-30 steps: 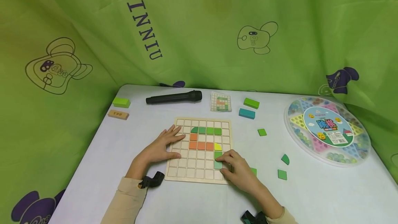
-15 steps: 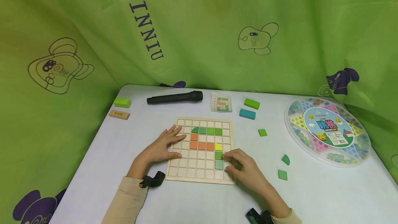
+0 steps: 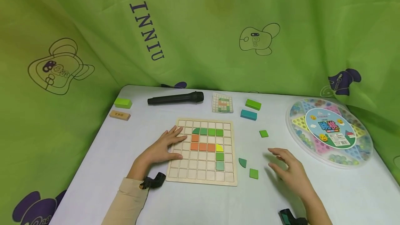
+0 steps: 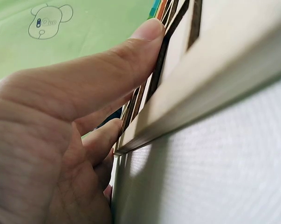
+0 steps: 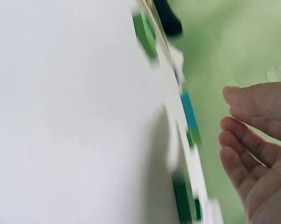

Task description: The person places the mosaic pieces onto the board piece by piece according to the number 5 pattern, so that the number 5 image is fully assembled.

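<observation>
A wooden grid board (image 3: pixel 202 174) lies on the white table. Its cells hold green tiles (image 3: pixel 219 132) in an upper row, orange tiles (image 3: pixel 202 147) below them, a yellow quarter-round tile (image 3: pixel 219 147), and two greenish tiles going down the right side. My left hand (image 3: pixel 160 148) rests on the board's left edge, fingers spread; in the left wrist view its thumb (image 4: pixel 131 56) lies over the rim. To the right, my right hand (image 3: pixel 290 174) hovers over the table, fingers bent loosely with nothing between them. Left of it lie a dark green quarter-round tile (image 3: pixel 242 162) and a green square tile (image 3: pixel 253 173).
Another green square (image 3: pixel 264 133) lies farther back. Behind the board are a black microphone (image 3: pixel 175 98), a pattern card (image 3: pixel 222 102), a green block (image 3: pixel 253 104) and a blue block (image 3: pixel 248 115). A round Chinese checkers box (image 3: pixel 329 131) stands right; two blocks (image 3: pixel 120 115) sit far left.
My right hand has left the board and moved right, uncovering two green tiles beside the board and covering the two farther right. My left hand has stayed in place.
</observation>
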The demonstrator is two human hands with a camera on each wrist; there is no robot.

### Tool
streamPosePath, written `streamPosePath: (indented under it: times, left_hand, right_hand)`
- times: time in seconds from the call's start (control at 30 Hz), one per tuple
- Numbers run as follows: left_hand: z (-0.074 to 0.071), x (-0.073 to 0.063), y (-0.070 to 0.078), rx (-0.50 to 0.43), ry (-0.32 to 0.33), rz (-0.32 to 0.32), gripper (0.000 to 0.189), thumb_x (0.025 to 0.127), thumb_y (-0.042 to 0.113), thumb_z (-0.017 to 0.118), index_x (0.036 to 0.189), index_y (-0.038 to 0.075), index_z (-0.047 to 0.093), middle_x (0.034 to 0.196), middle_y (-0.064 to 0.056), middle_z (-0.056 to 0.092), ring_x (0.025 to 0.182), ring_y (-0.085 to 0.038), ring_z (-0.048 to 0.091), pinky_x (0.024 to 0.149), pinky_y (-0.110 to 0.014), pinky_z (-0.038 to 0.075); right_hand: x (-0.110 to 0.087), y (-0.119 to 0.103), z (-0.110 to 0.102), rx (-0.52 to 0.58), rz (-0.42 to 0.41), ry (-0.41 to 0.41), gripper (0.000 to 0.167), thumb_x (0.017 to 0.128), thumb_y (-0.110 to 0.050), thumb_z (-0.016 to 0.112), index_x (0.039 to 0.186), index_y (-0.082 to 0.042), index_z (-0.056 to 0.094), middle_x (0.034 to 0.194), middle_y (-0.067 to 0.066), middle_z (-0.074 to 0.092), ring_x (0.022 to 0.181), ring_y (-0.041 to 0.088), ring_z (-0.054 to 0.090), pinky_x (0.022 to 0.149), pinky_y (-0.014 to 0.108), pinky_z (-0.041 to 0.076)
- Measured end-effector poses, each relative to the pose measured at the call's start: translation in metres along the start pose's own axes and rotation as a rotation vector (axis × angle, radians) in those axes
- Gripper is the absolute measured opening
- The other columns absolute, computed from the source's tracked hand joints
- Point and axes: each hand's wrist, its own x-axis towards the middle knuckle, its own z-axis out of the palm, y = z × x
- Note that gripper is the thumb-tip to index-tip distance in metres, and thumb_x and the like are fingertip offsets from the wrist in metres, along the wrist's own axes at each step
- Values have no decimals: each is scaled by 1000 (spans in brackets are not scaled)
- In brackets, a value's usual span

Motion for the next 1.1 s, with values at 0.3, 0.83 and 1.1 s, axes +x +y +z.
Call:
streamPosePath:
  times: [0.3, 0.83, 1.1]
  left_hand:
    - [0, -1, 2, -7, 1, -6, 76, 76, 42, 76, 140, 13, 48, 157, -13, 23, 146, -35, 10, 116, -58, 7]
    - [1, -1, 0, -11, 19, 24, 75, 76, 42, 75, 139, 13, 49, 156, -14, 24, 146, -35, 11, 116, -58, 7]
    - [2, -1, -2, -4, 28, 33, 75, 75, 43, 76, 139, 12, 49, 155, -16, 25, 146, -35, 11, 116, -57, 8]
  right_hand:
    - [-9, 46, -32, 16, 97, -34, 42, 86, -12, 69, 126, -5, 58, 123, 7, 58, 101, -24, 41, 82, -3, 36]
    - [-5, 69, -32, 25, -52, -108, 30, 82, 0, 70, 111, -7, 66, 108, 2, 55, 101, -16, 42, 85, -4, 32]
    - [-4, 56, -26, 2, 14, -39, 27, 80, -7, 74, 106, -7, 67, 105, 4, 58, 95, -19, 45, 81, -4, 36]
